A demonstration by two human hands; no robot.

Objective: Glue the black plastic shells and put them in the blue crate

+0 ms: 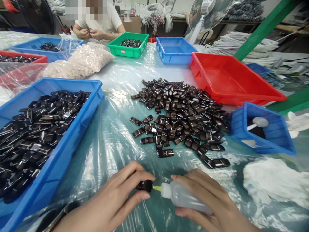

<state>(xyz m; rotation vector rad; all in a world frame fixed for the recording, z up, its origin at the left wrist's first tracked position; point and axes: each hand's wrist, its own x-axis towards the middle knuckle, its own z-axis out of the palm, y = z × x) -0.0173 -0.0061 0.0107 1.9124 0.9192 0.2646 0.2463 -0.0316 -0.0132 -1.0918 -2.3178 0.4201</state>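
Note:
Between the thumb and fingers of my left hand [120, 190] is a small glossy black plastic part [145, 186], its far end showing. My right hand [205, 196] is wrapped around a translucent squeeze bottle [187, 196] with a white cap, lying almost sideways. The bottle's thin yellow nozzle [157, 188] points left and meets, or nearly meets, the end of the black part. Beyond both hands lies a loose pile of similar black parts [178, 109] on the plastic-covered green table [108, 135].
At left stands a blue tray [96, 93] full of black parts. A small blue bin [260, 141] with a spoon, a red tray [231, 74] and a white cloth [272, 180] are at right. Farther back are a green tray [125, 51], another blue tray [176, 54] and a seated person [103, 24].

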